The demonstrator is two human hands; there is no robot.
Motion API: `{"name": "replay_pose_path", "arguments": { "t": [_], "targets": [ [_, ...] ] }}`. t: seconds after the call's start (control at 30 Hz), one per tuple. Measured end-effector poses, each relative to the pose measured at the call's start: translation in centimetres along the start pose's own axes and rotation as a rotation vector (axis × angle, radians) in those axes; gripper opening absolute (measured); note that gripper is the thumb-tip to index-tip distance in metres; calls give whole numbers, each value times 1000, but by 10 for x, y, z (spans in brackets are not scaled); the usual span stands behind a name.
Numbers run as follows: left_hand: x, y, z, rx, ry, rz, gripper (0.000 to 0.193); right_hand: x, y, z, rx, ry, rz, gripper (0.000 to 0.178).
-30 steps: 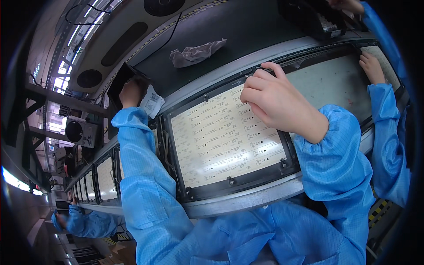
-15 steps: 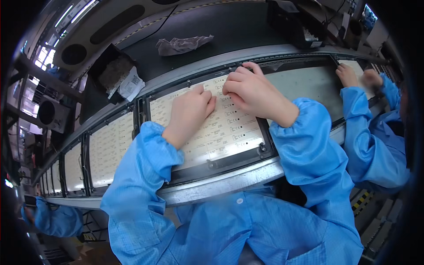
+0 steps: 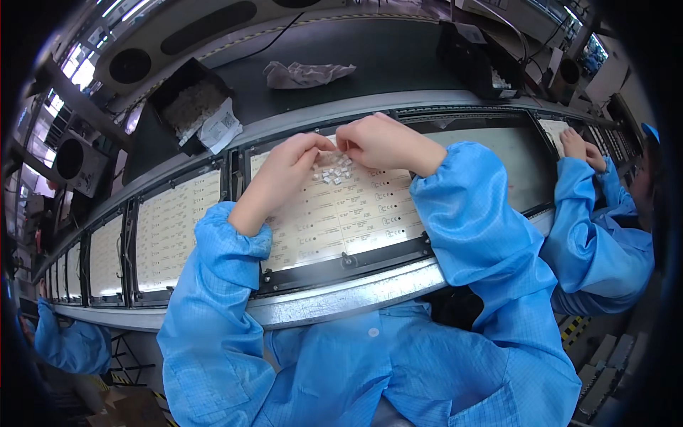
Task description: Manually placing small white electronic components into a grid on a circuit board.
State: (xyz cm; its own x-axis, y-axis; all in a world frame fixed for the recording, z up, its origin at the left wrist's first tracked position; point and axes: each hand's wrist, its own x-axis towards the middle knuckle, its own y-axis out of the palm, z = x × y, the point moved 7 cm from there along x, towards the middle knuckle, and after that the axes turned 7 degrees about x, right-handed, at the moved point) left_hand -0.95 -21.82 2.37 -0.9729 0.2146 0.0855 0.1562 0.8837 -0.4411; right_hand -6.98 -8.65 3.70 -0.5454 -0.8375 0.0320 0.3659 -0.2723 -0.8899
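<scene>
Together, hands [image 3: 334, 156] over tiny white parts [image 3: 332, 171], flat cream board [image 3: 341, 213]

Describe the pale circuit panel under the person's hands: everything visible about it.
The circuit panel is a cream, flat rectangular board printed with repeating rows of small dark markings. It lies in a black frame on the conveyor line, tilted in this view. A small pile of tiny white parts sits near its far edge. The left hand and right hand rest over it at that pile.
</scene>
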Motion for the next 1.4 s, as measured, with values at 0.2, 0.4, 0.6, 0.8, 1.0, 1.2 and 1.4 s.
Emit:
{"name": "replay_pose_path", "arguments": {
  "t": [0.2,0.4,0.6,0.8,1.0,1.2,1.4],
  "targets": [
    [-5,-18,2,542,-57,-50,23,-7,1,-8,158,-10,-110,14],
    [-4,-4,4,734,20,-92,16,-8,10,-4,170,-125,-7,14],
    [-8,-19,-2,607,-4,-169,14,-11,8,-6,220,-75,-2,13],
    [-23,-61,-7,274,-83,-244,13,-9,-11,-27,324,109,-106,13],
    [-36,-58,3,355,-222,-89,15,-10,-21,-48,290,77,-230,13],
    [-39,-74,16,310,-161,-241,20,-7,-17,-55,312,181,-194,13],
    [-33,-64,9,542,-116,-212,17,-8,-18,-55,312,176,-233,13]
  ]
}}
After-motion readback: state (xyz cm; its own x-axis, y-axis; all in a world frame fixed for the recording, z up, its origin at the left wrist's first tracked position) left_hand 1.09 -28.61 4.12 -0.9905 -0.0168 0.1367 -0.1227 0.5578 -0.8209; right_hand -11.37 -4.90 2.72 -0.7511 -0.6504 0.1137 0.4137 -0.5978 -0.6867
